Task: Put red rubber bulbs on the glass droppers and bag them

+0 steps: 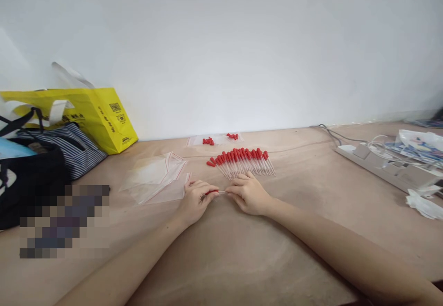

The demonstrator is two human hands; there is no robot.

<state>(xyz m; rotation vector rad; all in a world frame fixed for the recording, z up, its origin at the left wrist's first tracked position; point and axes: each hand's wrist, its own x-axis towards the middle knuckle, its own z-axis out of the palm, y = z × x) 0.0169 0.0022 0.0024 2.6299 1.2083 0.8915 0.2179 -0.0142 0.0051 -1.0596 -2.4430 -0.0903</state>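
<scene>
Low over the table, my left hand pinches the red rubber bulb of a dropper. My right hand grips the thin clear tube of the same dropper from the other side, with its tip hidden in the fingers. Just beyond my hands lies a row of droppers, red bulbs pointing away and clear tubes toward me. Two loose red bulbs rest at the row's left end. Farther back, small heaps of red bulbs lie on a clear plastic bag.
Clear zip bags lie left of my hands. At far left stand a yellow paper bag, a striped pouch and a black bag. A white power strip with cables and a crumpled tissue are at right.
</scene>
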